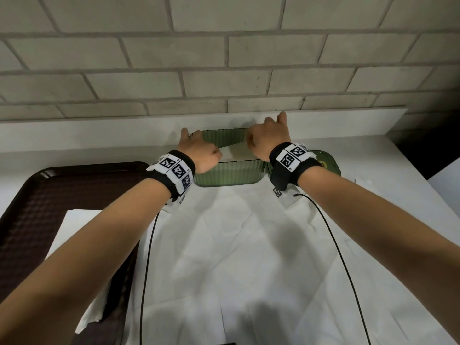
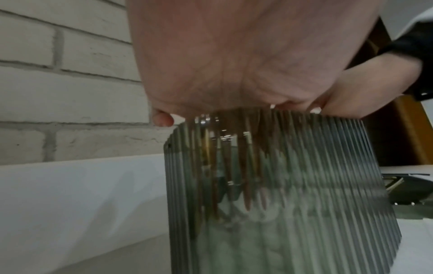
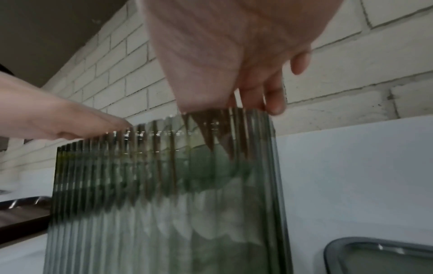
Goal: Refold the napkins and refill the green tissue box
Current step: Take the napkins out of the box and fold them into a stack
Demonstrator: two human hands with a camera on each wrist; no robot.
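Note:
The green ribbed tissue box (image 1: 227, 174) stands open-topped at the back of the white table, near the wall. A folded white napkin (image 1: 239, 151) lies tilted inside it, close to the rim. My left hand (image 1: 199, 150) holds the napkin's left end. Its fingers (image 2: 246, 185) reach down inside the wall, and the little finger stays outside the box. My right hand (image 1: 267, 138) holds the right end with fingers inside the box (image 3: 211, 140), one finger on the rim and the little finger raised. A large unfolded napkin (image 1: 249, 245) is spread in front of the box.
The box's green lid (image 1: 328, 161) lies just right of the box. A dark brown tray (image 1: 49, 195) at the left holds another white napkin (image 1: 72, 227). A brick wall and a white ledge (image 1: 99, 130) stand right behind the box. The table's edge runs at the right.

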